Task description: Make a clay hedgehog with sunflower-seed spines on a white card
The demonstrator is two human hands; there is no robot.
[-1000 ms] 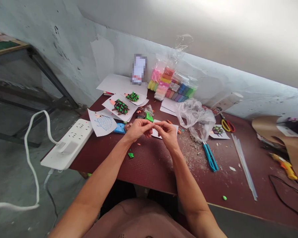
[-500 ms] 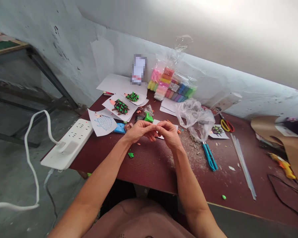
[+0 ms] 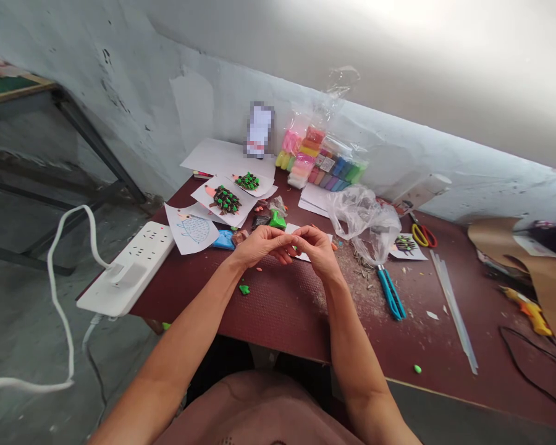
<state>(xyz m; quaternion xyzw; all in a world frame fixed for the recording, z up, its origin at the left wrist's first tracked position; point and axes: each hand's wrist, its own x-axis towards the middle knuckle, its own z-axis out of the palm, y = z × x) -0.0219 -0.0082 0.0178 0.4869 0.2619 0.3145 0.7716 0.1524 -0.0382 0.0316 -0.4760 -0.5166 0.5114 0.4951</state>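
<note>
I am holding the left hand [image 3: 265, 244] and right hand [image 3: 315, 246] over the table [image 3: 278, 309], fingertips pinching closed and meeting. A green bit [image 3: 295, 248] is showing between them; I cannot tell which is gripping it. Green clay [image 3: 277, 220] is lying just beyond the left hand.

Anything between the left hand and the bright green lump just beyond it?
Nothing visible between the left hand and the green lump. The brown lump sits off to the left.
</note>
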